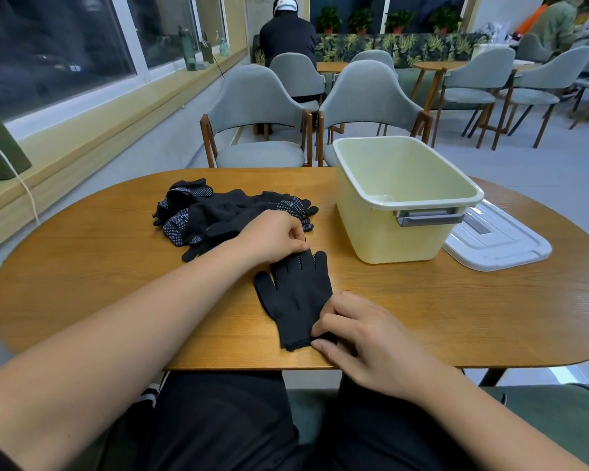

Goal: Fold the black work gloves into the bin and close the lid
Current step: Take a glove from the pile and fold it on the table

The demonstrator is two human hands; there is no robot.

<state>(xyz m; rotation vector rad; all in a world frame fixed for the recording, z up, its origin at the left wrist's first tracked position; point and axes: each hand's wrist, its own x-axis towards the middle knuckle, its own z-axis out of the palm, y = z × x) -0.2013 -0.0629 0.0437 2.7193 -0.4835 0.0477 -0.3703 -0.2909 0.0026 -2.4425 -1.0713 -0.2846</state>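
We lay one black work glove (295, 300) flat and palm-down on the near middle of the wooden table (99, 283), its fingers pointing to 12 o'clock and its cuff toward the near edge. Our left hand (272, 237) reaches in from 10 o'clock, fingers curled, and pinches the glove at its fingertips. Our right hand (361, 338) comes from 4 o'clock and grips the cuff between thumb and curled fingers. The glove is spread out and not yet folded. At 10 o'clock from it, just beyond the left hand, the remaining gloves (218, 215) sit in a loose heap, some showing dotted grip palms. At 1 o'clock stands the pale yellow bin (402, 198), open, with nothing visible inside on the part of the floor we can see. Its white lid (497, 243) lies flat on the table at the bin's 3 o'clock, partly tucked behind it. Two grey chairs (255, 113) face us across the table. By our reading the job has barely begun: no glove is in the bin, the first fold is about to be made, the heap waits, and the lid goes on last.
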